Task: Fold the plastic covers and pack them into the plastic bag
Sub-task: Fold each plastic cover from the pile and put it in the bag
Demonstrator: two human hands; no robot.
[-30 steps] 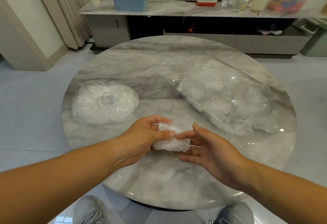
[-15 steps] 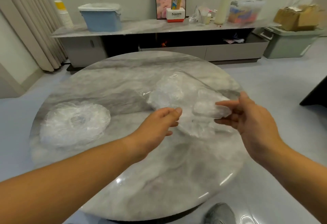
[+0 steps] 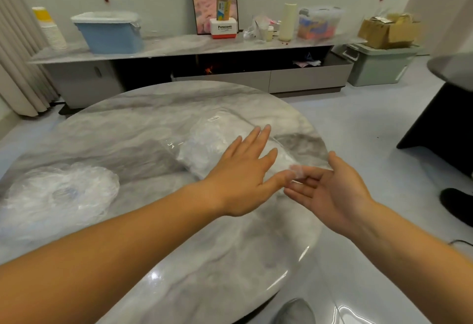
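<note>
Marble, grey-veined and glossy, makes up the round table (image 3: 133, 129) in your head view, and both your bare forearms reach over it from the near edge.

Your left hand (image 3: 240, 178) is spread flat, palm down, with the fingers straight and slightly fanned. It lies over the near end of the plastic bag (image 3: 204, 142); blur hides whether the palm presses on it or floats just above, but nothing is gripped.

That bag is clear and stuffed with crumpled film. It lies on the right half of the tabletop, slanting away from you, with a small white label near its far end.

Your right hand (image 3: 330, 190) sits just beside the left one, at the table's right rim. Its palm is turned up and toward the left, the fingers loosely extended and the thumb raised well apart from them, so it is released rather than clenched. A scrap of translucent film (image 3: 295, 170) shows where its index fingertip meets your left thumb tip. You cannot tell whether that scrap is the bag's mouth or a separate folded cover.

On the left half of the table, well apart from the bag, rests a loose pile of plastic covers (image 3: 58, 195) with a ring-shaped dip in its middle.

Behind the table a low sideboard (image 3: 179, 44) carries a blue bin (image 3: 110, 34).
</note>
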